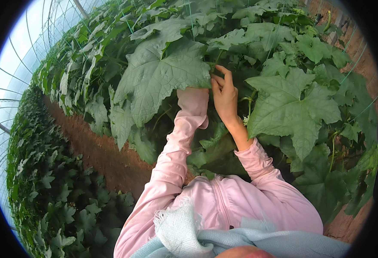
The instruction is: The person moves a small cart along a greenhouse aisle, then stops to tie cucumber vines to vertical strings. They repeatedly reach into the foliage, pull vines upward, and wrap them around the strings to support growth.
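Note:
Both arms, in pink sleeves, reach into tall leafy vines. A broad green lobed leaf (pixel 168 69) covers my left hand; only its sleeve cuff (pixel 193 101) shows beneath the leaf's lower edge. My right hand (pixel 225 96) is raised at the right edge of that leaf, its fingers bent and close to a thin stem (pixel 219 57). Whether the fingertips pinch anything is unclear. Right of my wrist, a curled green stem (pixel 250 101) carries a small pale flower or bud (pixel 246 120). Another large leaf (pixel 297 103) spreads beside it.
Green training strings (pixel 358 69) run up through the vines. A slender green fruit (pixel 328 21) hangs at upper right. A brown soil path (pixel 95 151) separates this row from another row of plants (pixel 53 193) at left. The greenhouse's hooped plastic wall (pixel 11 64) curves behind.

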